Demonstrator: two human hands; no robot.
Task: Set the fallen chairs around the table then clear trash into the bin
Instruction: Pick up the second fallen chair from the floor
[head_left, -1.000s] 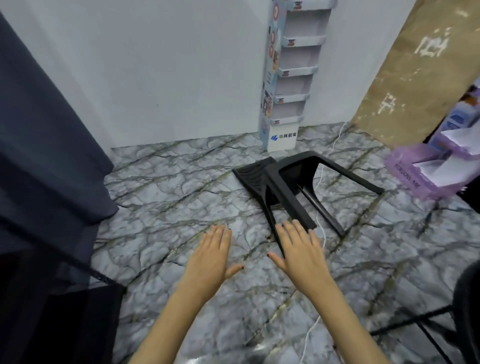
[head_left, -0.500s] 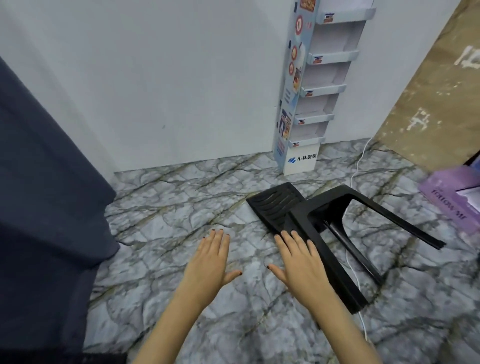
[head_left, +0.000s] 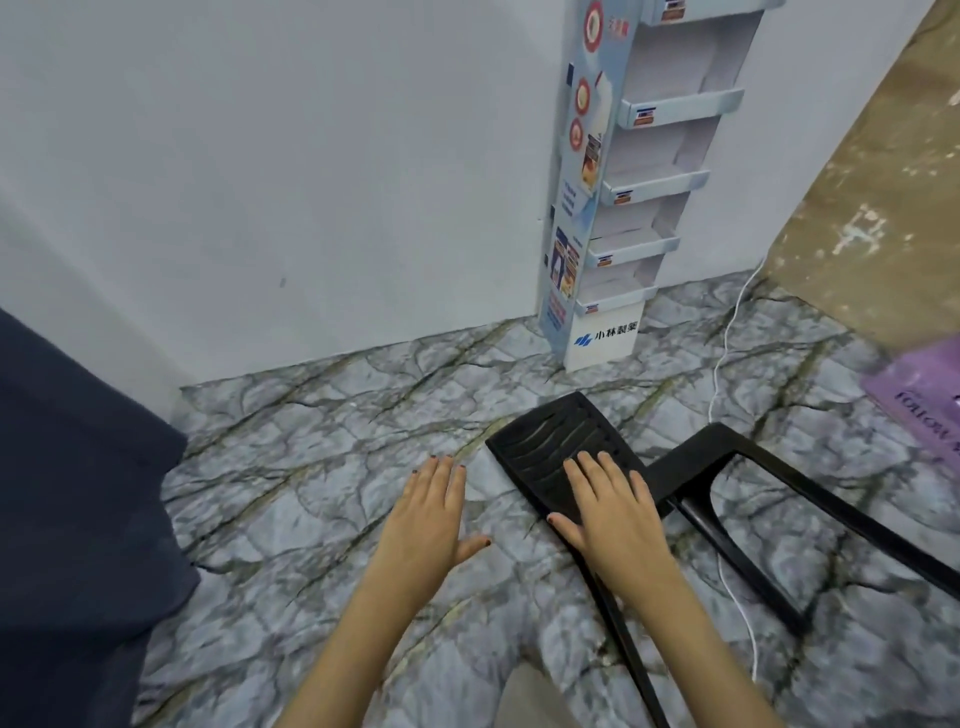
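Our two bare arms are held out ahead, palms down. The left hand (head_left: 431, 514) is flat, fingers straight and together, thumb splayed toward the right. Near it, apart, the right hand (head_left: 613, 512) mirrors that pose, fingers straight and slightly spread, thumb pointing left. The left forearm (head_left: 353, 639) and right forearm (head_left: 696, 639) converge toward the hands. Dark polish shows on the nails (head_left: 487, 542).
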